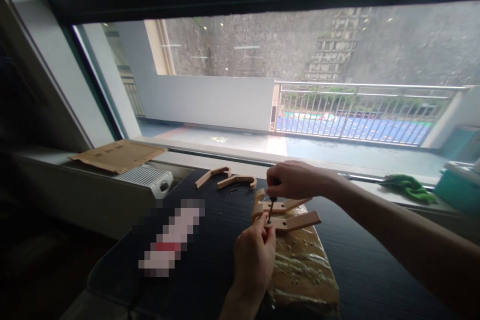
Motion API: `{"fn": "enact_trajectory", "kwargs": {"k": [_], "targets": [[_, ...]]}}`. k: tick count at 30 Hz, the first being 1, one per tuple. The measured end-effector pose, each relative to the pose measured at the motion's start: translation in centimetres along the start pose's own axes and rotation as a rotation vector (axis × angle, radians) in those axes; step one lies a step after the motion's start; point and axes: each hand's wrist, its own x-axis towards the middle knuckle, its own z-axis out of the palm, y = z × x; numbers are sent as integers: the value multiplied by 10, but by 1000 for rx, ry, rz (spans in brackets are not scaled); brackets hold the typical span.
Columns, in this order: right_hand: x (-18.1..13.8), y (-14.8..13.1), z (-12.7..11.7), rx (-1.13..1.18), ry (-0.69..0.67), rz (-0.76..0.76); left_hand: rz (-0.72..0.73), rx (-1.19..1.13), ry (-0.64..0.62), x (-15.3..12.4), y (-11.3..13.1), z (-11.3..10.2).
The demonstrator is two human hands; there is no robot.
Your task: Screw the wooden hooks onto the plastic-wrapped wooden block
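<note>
My right hand is closed around the dark handle of a screwdriver, which points down with its tip at a hole in the nearer wooden hook. Thumb and fingers of my left hand pinch that hook near its curved end, beside the screwdriver's tip. A second wooden hook lies just behind it. Both hooks rest on a brown block wrapped in clear film, whose top is dotted with small marks. My fingers cover part of the nearer hook's curve.
Two more wooden hooks, one on the left and one on the right, lie on the dark table near small dark screws. A brown envelope, a green cloth and a teal box are by the window.
</note>
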Motion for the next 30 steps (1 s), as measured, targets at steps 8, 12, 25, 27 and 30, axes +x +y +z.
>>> {"fn": "enact_trajectory", "kwargs": {"k": [8,12,25,27,30], "targets": [[-57,47,20,586,382,256,-54,-332,186,-8,-30,-17],[-72,65,35,612,515,273,-157,-618,-13,3,-24,1],[-47,59,65,461,290,64,-153,-933,-134,7,-11,15],[-55,69,66,401,271,127,-174,-990,-153,7,-12,15],[-67,86,65,382,201,207,-191,-1013,-191,4,-13,18]]}}
